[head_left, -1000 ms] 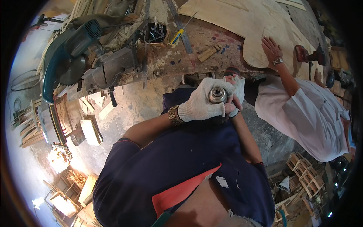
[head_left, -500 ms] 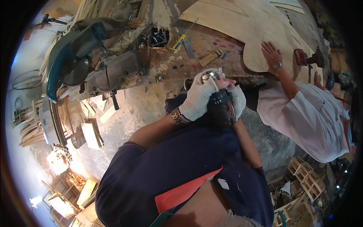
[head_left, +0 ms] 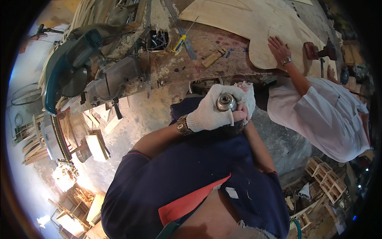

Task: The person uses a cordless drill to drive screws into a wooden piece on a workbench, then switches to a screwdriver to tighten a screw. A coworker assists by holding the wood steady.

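Item: round metal tool head [head_left: 226, 102], chest height, clear of bench [head_left: 175, 69]; circular face toward camera, axis along line of sight; left hand [head_left: 209, 113], white glove, wrapped around it; right hand [head_left: 243, 109] closed just beside, touching; left nearer.

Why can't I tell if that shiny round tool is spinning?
Cannot tell. The tool shows only its round metal end, looking sharp and unblurred, gripped between the gloved left hand and right hand; one picture shows no motion.

Both forearms rise to meet at chest height; left hand [head_left: 209, 113] (white-gloved) is closed, right hand [head_left: 246, 104] cupped against it.
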### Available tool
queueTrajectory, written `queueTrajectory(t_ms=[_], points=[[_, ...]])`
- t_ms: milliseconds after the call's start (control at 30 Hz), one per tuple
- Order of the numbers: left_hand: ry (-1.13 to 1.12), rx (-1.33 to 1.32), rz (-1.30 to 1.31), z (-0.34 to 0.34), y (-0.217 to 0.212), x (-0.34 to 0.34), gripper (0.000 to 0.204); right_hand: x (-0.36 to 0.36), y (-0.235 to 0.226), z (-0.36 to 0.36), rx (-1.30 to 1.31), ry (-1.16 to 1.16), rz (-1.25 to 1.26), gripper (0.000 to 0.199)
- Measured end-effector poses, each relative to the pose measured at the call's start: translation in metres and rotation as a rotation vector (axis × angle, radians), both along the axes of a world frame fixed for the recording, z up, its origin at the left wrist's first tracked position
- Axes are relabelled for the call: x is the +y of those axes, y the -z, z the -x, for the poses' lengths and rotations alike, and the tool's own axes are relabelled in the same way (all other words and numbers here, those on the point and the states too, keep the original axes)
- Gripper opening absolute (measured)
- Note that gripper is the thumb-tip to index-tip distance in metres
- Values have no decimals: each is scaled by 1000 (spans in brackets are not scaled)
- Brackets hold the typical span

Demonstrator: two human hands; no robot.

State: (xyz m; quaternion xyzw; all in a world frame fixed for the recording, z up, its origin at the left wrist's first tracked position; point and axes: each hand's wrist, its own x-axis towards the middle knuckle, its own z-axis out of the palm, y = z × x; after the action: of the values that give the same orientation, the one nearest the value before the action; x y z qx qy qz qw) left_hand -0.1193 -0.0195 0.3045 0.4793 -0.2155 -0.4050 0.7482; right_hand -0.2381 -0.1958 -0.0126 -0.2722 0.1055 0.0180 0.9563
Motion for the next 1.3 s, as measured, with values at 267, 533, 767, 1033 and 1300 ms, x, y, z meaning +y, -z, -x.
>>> queueTrajectory(t_ms=[267, 533, 767, 1033, 1300], points=[[-57, -183, -22, 2, 12, -12, 22, -14, -33, 5, -119, -66, 147, 57], [-59, -163, -120, 1, 3, -29, 18, -15, -65, -16, -343, -187, -315, 54], [-134, -212, -190, 9, -3, -58, 18, -43, -76, -10, -133, -103, 609, 49], [-167, -273, -238, 23, -2, -87, 15, -67, -97, -8, -79, -141, 816, 45], [-315, -365, -179, 9, 11, -67, 24, -45, -136, -34, 26, -188, 873, 41]])
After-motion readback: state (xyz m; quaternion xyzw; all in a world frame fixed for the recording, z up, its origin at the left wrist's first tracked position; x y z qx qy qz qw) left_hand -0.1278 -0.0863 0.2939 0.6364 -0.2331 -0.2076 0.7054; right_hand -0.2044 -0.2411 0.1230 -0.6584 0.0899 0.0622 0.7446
